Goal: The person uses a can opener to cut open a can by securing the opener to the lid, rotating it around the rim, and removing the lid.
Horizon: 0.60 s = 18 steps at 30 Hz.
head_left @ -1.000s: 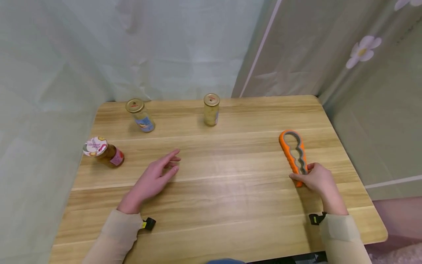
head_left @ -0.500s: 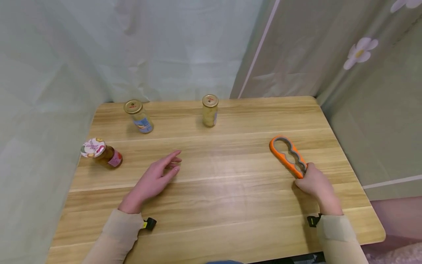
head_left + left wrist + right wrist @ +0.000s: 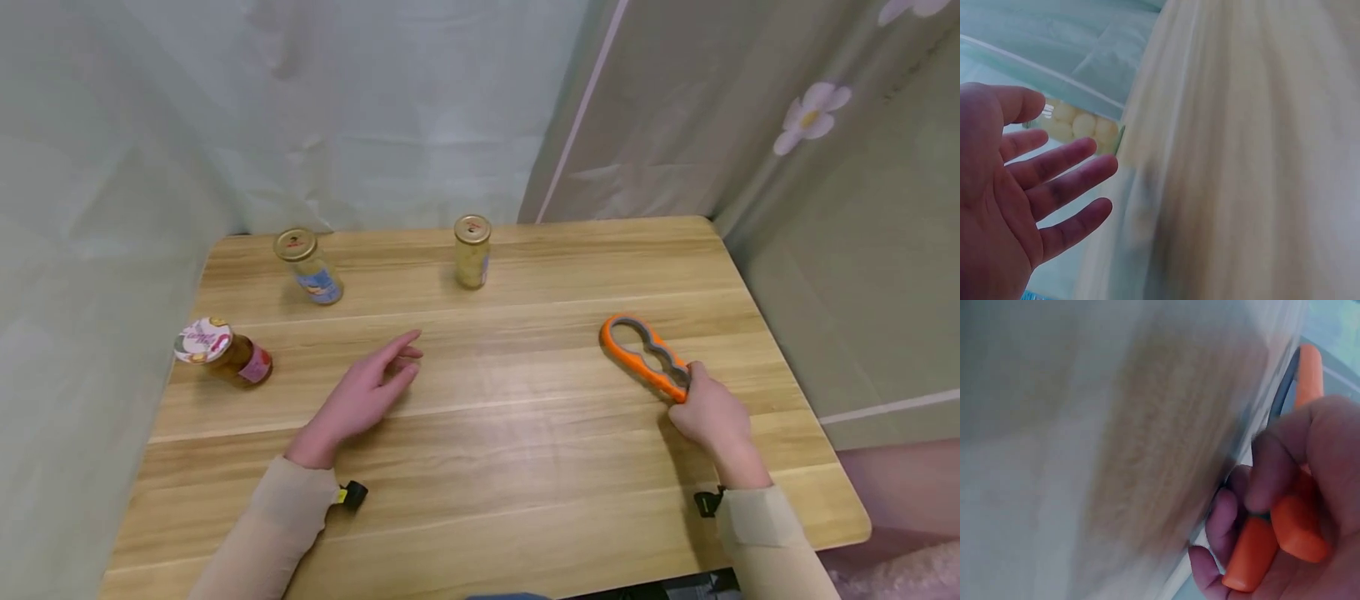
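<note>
My right hand [image 3: 712,412] grips the narrow end of an orange and grey jar opener [image 3: 633,360] at the right of the table. The opener's wide looped end points away and to the left. In the right wrist view, thumb and fingers curl round the orange handle ends [image 3: 1250,553]. My left hand [image 3: 367,393] hovers over the left middle of the table, holding nothing, its fingers spread and loosely bent in the left wrist view. Beyond it stand two gold-lidded jars, one at the back left [image 3: 309,267] and one at the back centre [image 3: 472,252].
A dark jar with a white patterned lid [image 3: 225,352] stands near the left edge of the wooden table [image 3: 510,467]. Pale curtain-like sheeting [image 3: 360,108] hangs behind the table. A black object [image 3: 667,586] lies at the front edge.
The right hand now wraps the jar opener's near end, and the opener's looped end has swung to the left. My left hand has shifted slightly forward and to the right.
</note>
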Each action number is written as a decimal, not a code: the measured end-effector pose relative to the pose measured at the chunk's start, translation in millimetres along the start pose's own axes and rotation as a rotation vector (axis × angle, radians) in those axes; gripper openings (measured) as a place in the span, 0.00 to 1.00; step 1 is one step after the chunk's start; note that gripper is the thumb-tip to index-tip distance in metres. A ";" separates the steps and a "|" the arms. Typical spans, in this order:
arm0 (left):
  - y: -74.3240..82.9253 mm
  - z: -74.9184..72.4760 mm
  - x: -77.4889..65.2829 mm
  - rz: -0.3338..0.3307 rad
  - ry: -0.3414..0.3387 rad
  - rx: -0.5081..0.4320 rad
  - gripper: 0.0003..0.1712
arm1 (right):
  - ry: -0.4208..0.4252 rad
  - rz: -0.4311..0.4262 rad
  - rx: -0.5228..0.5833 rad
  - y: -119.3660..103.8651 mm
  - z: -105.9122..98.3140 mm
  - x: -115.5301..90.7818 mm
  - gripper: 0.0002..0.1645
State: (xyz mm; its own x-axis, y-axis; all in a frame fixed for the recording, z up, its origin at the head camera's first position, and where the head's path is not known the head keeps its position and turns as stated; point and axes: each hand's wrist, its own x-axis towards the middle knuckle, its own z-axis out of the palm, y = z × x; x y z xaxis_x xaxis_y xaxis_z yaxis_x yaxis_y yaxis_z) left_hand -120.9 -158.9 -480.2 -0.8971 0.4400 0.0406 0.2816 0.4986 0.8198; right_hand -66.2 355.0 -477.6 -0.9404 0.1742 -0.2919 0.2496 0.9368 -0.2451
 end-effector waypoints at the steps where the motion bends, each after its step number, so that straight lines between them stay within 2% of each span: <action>1: 0.9 0.4 3.1 -0.008 0.006 -0.012 0.30 | 0.015 -0.010 -0.002 -0.1 0.0 0.4 0.44; 3: 3.0 1.5 9.9 -0.010 0.019 -0.030 0.29 | 0.042 -0.028 -0.006 -0.4 -0.3 0.6 0.46; 5: 4.5 2.8 16.8 -0.014 0.034 -0.041 0.29 | 0.051 -0.024 -0.009 -0.4 -0.8 0.0 0.44; 11: 10.7 5.9 36.9 -0.038 0.080 -0.069 0.27 | 0.050 0.051 -0.044 -0.5 -1.8 -3.4 0.26; 14: 13.5 7.3 44.7 -0.051 0.103 -0.070 0.26 | 0.093 0.057 -0.077 -1.7 -1.2 -4.5 0.19; 16: 15.0 8.4 48.7 -0.066 0.111 -0.070 0.26 | 0.133 0.043 -0.096 -3.0 -0.8 -4.9 0.18; 18: 16.1 9.8 52.7 -0.075 0.111 -0.074 0.26 | 0.158 0.015 -0.108 -4.3 -1.2 -4.9 0.26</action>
State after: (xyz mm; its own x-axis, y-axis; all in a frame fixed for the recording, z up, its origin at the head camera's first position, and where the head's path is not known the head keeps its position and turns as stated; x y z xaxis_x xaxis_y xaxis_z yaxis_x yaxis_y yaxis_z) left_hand -160.3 -120.3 -470.5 -0.9481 0.3159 0.0374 0.1902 0.4687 0.8626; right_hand -63.0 350.5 -474.0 -0.9634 0.2258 -0.1443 0.2456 0.9594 -0.1384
